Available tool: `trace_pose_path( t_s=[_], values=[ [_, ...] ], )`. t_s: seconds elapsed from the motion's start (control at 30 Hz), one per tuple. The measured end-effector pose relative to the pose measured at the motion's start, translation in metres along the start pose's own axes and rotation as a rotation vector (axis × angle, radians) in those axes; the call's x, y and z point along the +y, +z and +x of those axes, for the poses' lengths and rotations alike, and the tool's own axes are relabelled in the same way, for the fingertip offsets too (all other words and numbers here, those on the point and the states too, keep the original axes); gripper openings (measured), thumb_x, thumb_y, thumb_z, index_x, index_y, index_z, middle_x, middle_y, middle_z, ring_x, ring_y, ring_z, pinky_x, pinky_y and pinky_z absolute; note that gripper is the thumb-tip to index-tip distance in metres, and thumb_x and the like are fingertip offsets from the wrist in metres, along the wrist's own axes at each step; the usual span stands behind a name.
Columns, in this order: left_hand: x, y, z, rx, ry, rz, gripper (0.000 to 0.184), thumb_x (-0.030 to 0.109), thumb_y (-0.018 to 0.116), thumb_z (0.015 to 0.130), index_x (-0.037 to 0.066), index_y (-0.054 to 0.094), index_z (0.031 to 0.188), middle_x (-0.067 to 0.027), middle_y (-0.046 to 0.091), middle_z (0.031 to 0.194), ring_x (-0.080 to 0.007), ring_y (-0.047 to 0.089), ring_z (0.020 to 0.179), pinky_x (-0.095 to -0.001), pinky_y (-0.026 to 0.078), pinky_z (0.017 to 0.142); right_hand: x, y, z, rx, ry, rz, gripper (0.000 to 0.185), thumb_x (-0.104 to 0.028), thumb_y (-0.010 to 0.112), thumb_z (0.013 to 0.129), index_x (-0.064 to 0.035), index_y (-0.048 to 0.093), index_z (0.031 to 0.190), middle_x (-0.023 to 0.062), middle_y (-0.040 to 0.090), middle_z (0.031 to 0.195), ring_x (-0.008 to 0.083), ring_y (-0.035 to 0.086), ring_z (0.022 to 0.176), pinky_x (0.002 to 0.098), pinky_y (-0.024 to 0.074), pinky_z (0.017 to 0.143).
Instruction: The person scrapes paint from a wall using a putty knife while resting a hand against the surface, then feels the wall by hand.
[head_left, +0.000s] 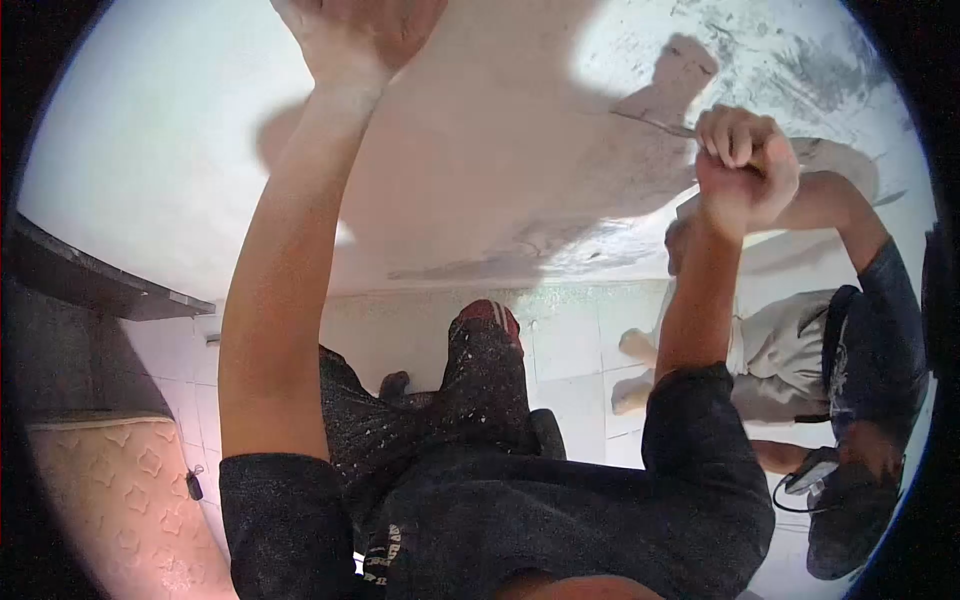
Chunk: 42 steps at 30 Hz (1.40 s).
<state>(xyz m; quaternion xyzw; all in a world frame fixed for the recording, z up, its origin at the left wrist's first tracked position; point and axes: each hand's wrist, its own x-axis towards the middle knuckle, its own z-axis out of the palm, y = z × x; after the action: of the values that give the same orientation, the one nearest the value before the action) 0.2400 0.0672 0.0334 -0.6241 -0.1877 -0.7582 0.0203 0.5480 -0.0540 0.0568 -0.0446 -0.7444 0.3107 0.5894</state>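
Note:
My right hand (745,165) is closed around the handle of a thin metal tool (655,122), whose blade lies at the wall (480,140) near a grey, stained patch. My left hand (365,35) is raised at the top edge of the view, close to the pale wall. Its fingers are cut off by the frame, so what they do is hidden. Shadows of my arms fall on the wall.
A co-worker (875,340) in a dark shirt is close on the right, one arm reaching toward the wall beside my right hand. A patterned mattress (130,500) stands lower left, below a dark ledge (110,280). White tiles (575,400) cover the floor.

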Motion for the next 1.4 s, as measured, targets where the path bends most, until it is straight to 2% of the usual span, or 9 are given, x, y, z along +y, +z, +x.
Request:
trace_pose_path(
  t_s=[0.07, 0.13, 0.3, 0.37, 0.43, 0.57, 0.7, 0.77, 1.4],
  values=[
    [-0.003, -0.006, 0.005, -0.097, 0.308, 0.943, 0.077, 0.029, 0.067, 0.075, 0.005, 0.037, 0.142, -0.02, 0.03, 0.148, -0.0398, 0.022, 0.138, -0.0519, 0.013, 0.115, 0.002, 0.011, 0.006, 0.237, 0.042, -0.174, 0.038, -0.026, 0.047, 0.091, -0.0076, 0.042, 0.059, 0.0021, 0.037, 0.053, 0.0158, 0.031, 0.049, 0.0317, 0.0258, 0.049],
    [0.0, -0.001, 0.006, -0.082, 0.143, 0.537, 0.076, 0.029, 0.067, 0.076, 0.005, 0.037, 0.142, -0.02, 0.031, 0.148, -0.0398, 0.022, 0.138, -0.0516, 0.012, 0.115, -0.012, -0.021, 0.013, -0.084, -0.016, -0.031, 0.038, -0.026, 0.047, 0.092, -0.0067, 0.042, 0.059, 0.0026, 0.037, 0.054, 0.0157, 0.032, 0.049, 0.0313, 0.0261, 0.048],
    [-0.006, -0.01, 0.011, 0.006, 0.045, 0.15, 0.076, 0.029, 0.066, 0.076, 0.004, 0.037, 0.142, -0.0201, 0.032, 0.147, -0.0399, 0.023, 0.137, -0.0511, 0.012, 0.115, 0.011, 0.016, 0.011, 0.225, 0.014, -0.193, 0.037, -0.028, 0.045, 0.092, -0.0081, 0.044, 0.061, 0.0067, 0.041, 0.054, 0.0156, 0.032, 0.05, 0.0303, 0.0257, 0.048],
    [-0.002, -0.013, 0.01, -0.161, 0.208, 1.066, 0.076, 0.03, 0.066, 0.076, 0.003, 0.037, 0.141, -0.0207, 0.034, 0.146, -0.0401, 0.023, 0.137, -0.0509, 0.011, 0.115, -0.008, 0.017, 0.01, 0.136, -0.041, -0.132, 0.033, -0.022, 0.045, 0.091, -0.0071, 0.042, 0.061, 0.0035, 0.04, 0.055, 0.0163, 0.031, 0.049, 0.0309, 0.0264, 0.048],
    [-0.007, -0.013, 0.012, -0.064, 0.145, 0.643, 0.077, 0.029, 0.067, 0.076, 0.004, 0.036, 0.142, -0.0205, 0.033, 0.146, -0.0398, 0.023, 0.138, -0.051, 0.012, 0.115, -0.007, -0.022, 0.026, -0.514, 0.024, 0.168, 0.034, -0.022, 0.045, 0.09, -0.0071, 0.041, 0.059, -0.0002, 0.04, 0.053, 0.0172, 0.03, 0.047, 0.032, 0.0266, 0.048],
    [-0.013, 0.0, 0.01, 0.145, 0.159, 0.185, 0.079, 0.028, 0.069, 0.075, 0.005, 0.035, 0.143, -0.0199, 0.031, 0.148, -0.0389, 0.021, 0.138, -0.0516, 0.013, 0.115, 0.037, -0.025, -0.024, 0.234, 0.203, -0.607, 0.032, -0.025, 0.046, 0.094, -0.0146, 0.045, 0.064, 0.0024, 0.045, 0.058, 0.0138, 0.048, 0.058, 0.0288, 0.0381, 0.055],
    [-0.001, -0.021, 0.005, -0.047, -0.025, 0.131, 0.08, 0.027, 0.07, 0.074, 0.006, 0.034, 0.144, -0.0204, 0.029, 0.149, -0.0385, 0.019, 0.139, -0.0525, 0.013, 0.115, 0.002, -0.022, -0.005, -0.416, 0.056, 0.096, 0.037, -0.024, 0.04, 0.095, -0.0094, 0.035, 0.061, 0.0021, 0.028, 0.057, 0.0157, 0.029, 0.054, 0.031, 0.0295, 0.052],
    [-0.006, -0.021, 0.008, -0.14, 0.27, 0.967, 0.081, 0.03, 0.07, 0.074, 0.007, 0.034, 0.144, -0.0209, 0.029, 0.148, -0.0383, 0.019, 0.139, -0.0525, 0.013, 0.115, 0.036, 0.021, -0.005, 0.341, 0.147, -0.111, 0.036, -0.017, 0.049, 0.091, -0.0088, 0.033, 0.06, -0.0023, 0.034, 0.056, 0.0143, 0.031, 0.049, 0.0263, 0.0268, 0.046],
    [0.0, -0.014, 0.013, -0.091, 0.054, 0.575, 0.083, 0.034, 0.066, 0.072, 0.01, 0.033, 0.145, -0.02, 0.032, 0.146, -0.0397, 0.026, 0.135, -0.0541, 0.016, 0.114, -0.009, -0.001, -0.002, -0.063, 0.082, 0.053, 0.037, -0.023, 0.043, 0.092, -0.0138, 0.034, 0.058, 0.0016, 0.036, 0.057, 0.0166, 0.042, 0.062, 0.032, 0.0361, 0.064]
  ],
)
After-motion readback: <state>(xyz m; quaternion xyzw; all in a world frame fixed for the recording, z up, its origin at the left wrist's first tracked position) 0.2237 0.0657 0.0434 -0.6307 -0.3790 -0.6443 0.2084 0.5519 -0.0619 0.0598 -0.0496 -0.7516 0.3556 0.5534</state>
